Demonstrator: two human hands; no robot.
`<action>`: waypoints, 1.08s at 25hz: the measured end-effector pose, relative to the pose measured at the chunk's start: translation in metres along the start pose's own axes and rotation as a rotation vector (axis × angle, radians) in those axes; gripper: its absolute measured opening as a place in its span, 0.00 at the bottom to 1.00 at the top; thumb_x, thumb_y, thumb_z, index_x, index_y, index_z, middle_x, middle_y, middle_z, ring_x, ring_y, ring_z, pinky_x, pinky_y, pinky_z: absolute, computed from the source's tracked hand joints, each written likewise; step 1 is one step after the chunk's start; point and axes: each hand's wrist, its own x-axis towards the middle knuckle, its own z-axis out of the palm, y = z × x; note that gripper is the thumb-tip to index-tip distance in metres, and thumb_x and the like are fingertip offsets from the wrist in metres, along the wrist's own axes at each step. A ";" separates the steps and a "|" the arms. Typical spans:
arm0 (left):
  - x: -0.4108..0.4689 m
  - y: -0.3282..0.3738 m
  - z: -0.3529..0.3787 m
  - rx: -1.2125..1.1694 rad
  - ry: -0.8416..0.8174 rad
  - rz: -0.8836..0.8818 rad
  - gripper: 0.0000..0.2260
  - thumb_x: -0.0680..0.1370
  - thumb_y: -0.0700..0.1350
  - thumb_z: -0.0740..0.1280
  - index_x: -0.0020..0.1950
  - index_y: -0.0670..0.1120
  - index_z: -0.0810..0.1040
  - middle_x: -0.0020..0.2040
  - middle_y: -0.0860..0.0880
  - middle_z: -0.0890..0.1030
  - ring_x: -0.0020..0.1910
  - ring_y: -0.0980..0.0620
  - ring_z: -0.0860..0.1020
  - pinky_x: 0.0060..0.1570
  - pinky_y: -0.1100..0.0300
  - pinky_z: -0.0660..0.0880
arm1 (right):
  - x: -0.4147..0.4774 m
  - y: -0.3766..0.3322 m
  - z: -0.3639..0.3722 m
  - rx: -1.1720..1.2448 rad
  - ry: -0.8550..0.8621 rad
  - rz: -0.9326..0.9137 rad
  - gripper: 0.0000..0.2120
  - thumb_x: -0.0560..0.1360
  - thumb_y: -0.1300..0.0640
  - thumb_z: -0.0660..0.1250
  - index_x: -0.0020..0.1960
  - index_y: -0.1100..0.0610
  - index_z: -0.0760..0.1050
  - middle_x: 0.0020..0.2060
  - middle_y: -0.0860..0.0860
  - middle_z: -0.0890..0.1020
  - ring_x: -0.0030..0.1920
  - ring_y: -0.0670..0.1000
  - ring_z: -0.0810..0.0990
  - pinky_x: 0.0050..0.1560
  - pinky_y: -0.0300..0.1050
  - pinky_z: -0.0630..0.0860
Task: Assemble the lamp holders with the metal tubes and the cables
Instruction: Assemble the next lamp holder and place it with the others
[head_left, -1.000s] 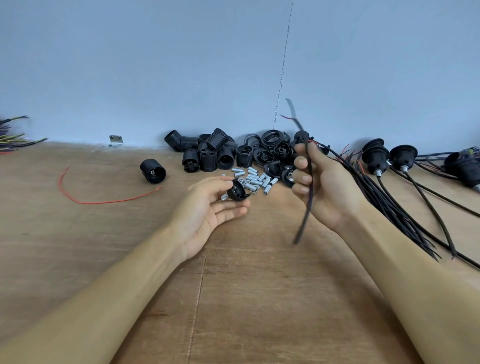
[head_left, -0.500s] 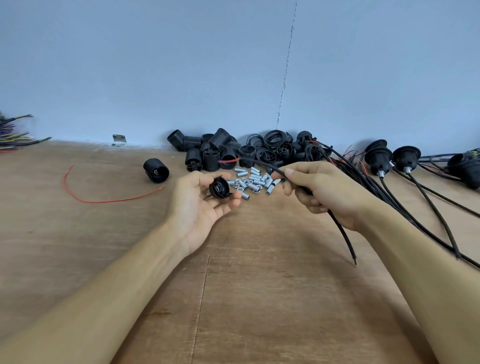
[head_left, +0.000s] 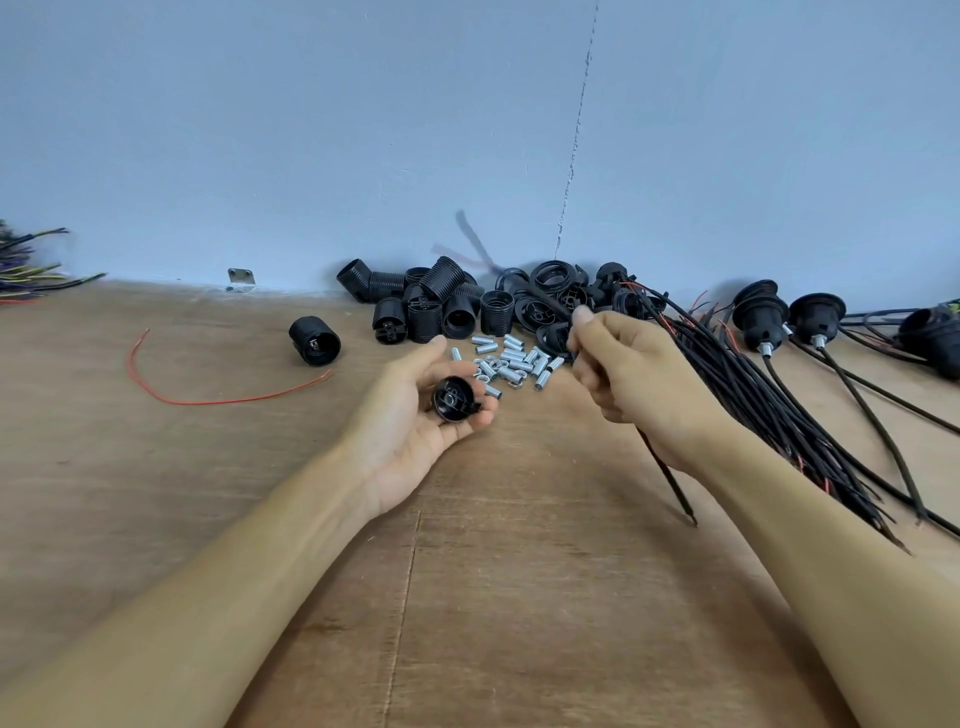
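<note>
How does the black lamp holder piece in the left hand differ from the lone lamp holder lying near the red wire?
The lamp holder piece is held in the left hand, off the table; the lone lamp holder lies on its side on the wooden table. The lamp holder piece looks short and cap-like; the lone lamp holder is a taller ribbed cylinder. Both are black and turn an open end toward the camera.

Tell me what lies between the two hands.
In the head view, a heap of small metal tubes lies on the table between the left hand, holding a black lamp holder, and the right hand, gripping a cable.
</note>
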 end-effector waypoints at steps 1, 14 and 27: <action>0.000 0.000 0.000 -0.035 -0.018 -0.022 0.16 0.82 0.45 0.65 0.55 0.31 0.79 0.46 0.36 0.80 0.40 0.41 0.85 0.42 0.52 0.85 | 0.001 -0.001 0.001 0.132 0.027 0.009 0.15 0.83 0.47 0.61 0.42 0.55 0.71 0.28 0.48 0.67 0.25 0.46 0.58 0.24 0.38 0.55; 0.003 -0.008 0.000 0.115 -0.052 0.065 0.11 0.81 0.43 0.67 0.48 0.34 0.80 0.41 0.39 0.84 0.42 0.40 0.86 0.40 0.51 0.85 | 0.002 0.001 0.008 0.351 0.213 -0.021 0.19 0.85 0.47 0.58 0.43 0.58 0.77 0.26 0.50 0.75 0.23 0.47 0.68 0.25 0.39 0.65; 0.005 -0.005 0.000 -0.003 0.016 0.033 0.17 0.83 0.48 0.65 0.40 0.37 0.77 0.36 0.41 0.78 0.42 0.41 0.86 0.39 0.55 0.84 | 0.001 -0.001 0.009 0.497 0.135 -0.075 0.14 0.84 0.56 0.59 0.42 0.58 0.76 0.28 0.52 0.77 0.24 0.48 0.69 0.25 0.40 0.68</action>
